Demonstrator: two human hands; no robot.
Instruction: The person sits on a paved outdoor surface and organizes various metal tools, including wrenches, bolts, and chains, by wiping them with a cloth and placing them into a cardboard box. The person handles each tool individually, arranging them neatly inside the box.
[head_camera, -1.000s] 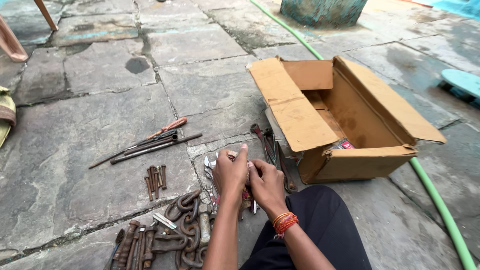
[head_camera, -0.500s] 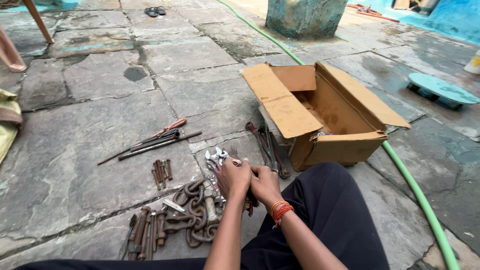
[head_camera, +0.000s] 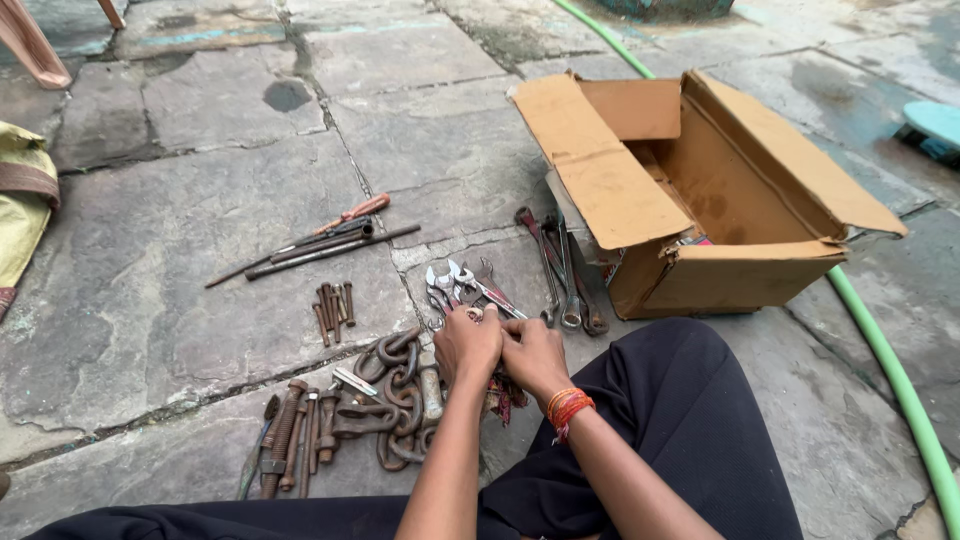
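Note:
My left hand (head_camera: 466, 347) and my right hand (head_camera: 534, 356) are pressed together low over the stone floor, fingers curled around a small metal tool whose shape is hidden under them. Just beyond the knuckles lies a bunch of shiny spanners (head_camera: 462, 290). A rusty chain with shackles (head_camera: 392, 394) lies left of my left hand. Red-handled pliers (head_camera: 503, 398) show under my right hand. An orange thread band (head_camera: 568, 408) circles my right wrist.
An open cardboard box (head_camera: 700, 190) stands at the right, with long wrenches (head_camera: 560, 270) beside it. Rusty bolts (head_camera: 333, 310), rods and a screwdriver (head_camera: 320, 240) lie to the left. A green hose (head_camera: 890, 370) runs along the right. My black-trousered knee (head_camera: 670, 400) is below.
The view has dipped and closed in on the tools. My hands stay together at the same spot by the spanners, shifting only slightly.

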